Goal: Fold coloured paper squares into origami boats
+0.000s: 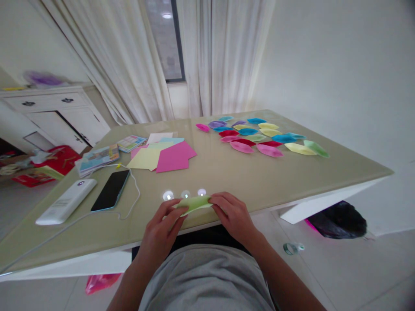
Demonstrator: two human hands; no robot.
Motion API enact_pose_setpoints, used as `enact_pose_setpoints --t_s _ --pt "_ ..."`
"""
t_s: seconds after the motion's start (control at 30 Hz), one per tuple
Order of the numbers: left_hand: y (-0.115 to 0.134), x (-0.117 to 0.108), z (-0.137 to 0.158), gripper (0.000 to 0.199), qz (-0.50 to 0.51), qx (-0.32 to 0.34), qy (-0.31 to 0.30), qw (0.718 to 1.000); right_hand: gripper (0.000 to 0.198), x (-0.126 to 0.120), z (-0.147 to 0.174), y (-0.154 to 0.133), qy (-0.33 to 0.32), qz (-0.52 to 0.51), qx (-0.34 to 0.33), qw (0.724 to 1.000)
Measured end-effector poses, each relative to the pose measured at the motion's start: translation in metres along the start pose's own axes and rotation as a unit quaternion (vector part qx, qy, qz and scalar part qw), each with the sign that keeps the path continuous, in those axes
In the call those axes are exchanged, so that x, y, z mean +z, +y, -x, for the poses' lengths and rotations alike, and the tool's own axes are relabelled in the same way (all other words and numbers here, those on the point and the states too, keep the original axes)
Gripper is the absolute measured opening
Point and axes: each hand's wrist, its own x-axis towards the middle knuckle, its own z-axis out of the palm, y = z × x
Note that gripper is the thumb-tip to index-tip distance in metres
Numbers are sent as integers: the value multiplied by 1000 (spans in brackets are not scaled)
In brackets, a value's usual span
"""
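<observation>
A light green folded paper (196,203) is stretched between my two hands at the table's front edge. My left hand (165,222) pinches its left end between thumb and fingers. At the other end my right hand (234,214) grips it the same way. Further back on the right lie several folded paper boat shapes (270,150) in pink, red, blue, yellow, green and purple. Left of the middle is a loose pile of coloured paper sheets (173,156), with magenta and yellow ones on top.
A black phone (110,190), a white power bank (67,202) and a white cable (138,194) lie on the table's left side. Behind them are booklets (99,159). On the floor at right are a black bag (340,221) and a plastic bottle (292,248).
</observation>
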Motion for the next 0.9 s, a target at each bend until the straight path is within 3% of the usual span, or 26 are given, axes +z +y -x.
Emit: enact_pose_setpoints --t_s 0.17,0.47,0.57,0.77,0.9 --pt "2 -5 -1 17 5 -17 -38 999 17 1 0 -1 0 1 -2 1000" --pt "3 -4 -2 22 -8 -23 8 1000 18 -2 -1 -1 -12 15 4 1000" --pt "2 -4 -1 15 0 -31 18 999 16 -3 -1 -1 -16 7 8 1000" --pt "-4 -4 4 23 -6 -12 3 1000 16 -6 -1 0 -52 -6 8 999" --pt "-1 -5 3 21 8 -33 -16 999 16 -12 -2 0 -99 9 3 995"
